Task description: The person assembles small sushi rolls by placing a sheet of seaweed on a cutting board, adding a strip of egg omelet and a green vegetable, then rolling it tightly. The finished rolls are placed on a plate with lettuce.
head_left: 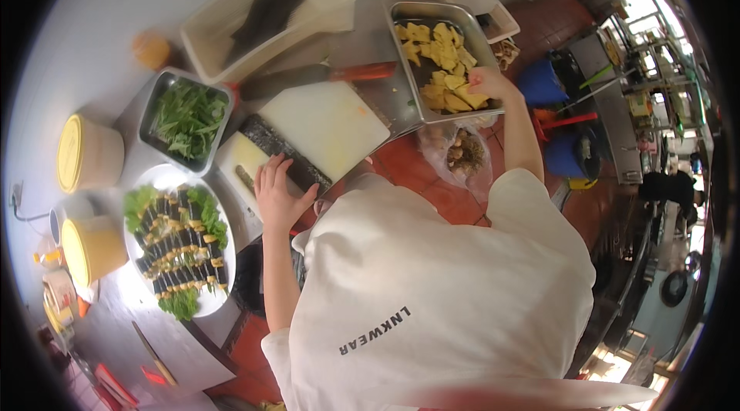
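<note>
My left hand (pixel 277 189) lies with fingers spread at the lower edge of a long black strip (pixel 284 150) that looks like seaweed sheet. The strip rests across a white cutting board (pixel 331 117), and a short greenish-brown piece (pixel 244 176) lies left of the hand. Out to the right, my right hand (pixel 493 84) reaches over the rim of a steel tray (pixel 408 66) holding torn yellow pieces (pixel 441 53). Its fingers are curled together at the pieces; what is in them is hidden.
A cleaver with a red handle (pixel 362 72) lies behind the board. Around it stand a white tub with black sheets (pixel 267 14), a steel tray of green leaves (pixel 187 118), and a white plate of black-wrapped rolls (pixel 181 245). A knife (pixel 154 353) lies front left. Blue buckets (pixel 546 81) stand right.
</note>
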Available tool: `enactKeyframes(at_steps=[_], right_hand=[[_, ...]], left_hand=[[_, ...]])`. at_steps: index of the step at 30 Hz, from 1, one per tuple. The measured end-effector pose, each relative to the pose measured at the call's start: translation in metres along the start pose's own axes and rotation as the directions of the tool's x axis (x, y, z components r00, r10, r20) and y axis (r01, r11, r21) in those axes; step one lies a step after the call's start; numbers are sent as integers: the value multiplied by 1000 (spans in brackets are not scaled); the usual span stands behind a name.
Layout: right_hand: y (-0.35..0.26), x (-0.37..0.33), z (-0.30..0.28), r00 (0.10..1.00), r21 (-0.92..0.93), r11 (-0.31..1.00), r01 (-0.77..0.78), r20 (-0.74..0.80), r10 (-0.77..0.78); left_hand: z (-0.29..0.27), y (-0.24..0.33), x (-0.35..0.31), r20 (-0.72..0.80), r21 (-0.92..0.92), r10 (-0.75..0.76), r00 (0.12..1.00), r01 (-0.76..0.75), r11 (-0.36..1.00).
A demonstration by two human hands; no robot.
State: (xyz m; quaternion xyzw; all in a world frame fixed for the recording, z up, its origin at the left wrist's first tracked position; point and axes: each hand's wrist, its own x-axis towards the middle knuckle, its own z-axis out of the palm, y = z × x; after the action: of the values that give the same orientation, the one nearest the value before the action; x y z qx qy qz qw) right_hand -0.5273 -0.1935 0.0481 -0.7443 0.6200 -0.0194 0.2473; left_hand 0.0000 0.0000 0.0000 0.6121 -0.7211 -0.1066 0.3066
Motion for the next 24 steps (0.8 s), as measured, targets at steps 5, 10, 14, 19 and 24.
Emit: enactKeyframes(at_steps=[5,10,14,19,24], right_hand=[[-101,-4,-24,918,262,958,114,-397,0],[-248,21,72,924,698,649,303,-48,-379],[-309,34,156,772,778,599,190,259,-580],[-329,36,192,789,630,701,334,219,-573],[-333,37,196,670,302,612,731,-148,-727]], left_hand=[[-5,7,0,11,7,5,1000,-5,1000],[-10,2,-2,39,-45,-48,998,50,998],[-5,-3,-4,32,-98,-66,997,69,993],[-5,-2,-2,46,-78,-85,995,88,993],[-5,-2,-3,4,-53,-90,996,90,994]])
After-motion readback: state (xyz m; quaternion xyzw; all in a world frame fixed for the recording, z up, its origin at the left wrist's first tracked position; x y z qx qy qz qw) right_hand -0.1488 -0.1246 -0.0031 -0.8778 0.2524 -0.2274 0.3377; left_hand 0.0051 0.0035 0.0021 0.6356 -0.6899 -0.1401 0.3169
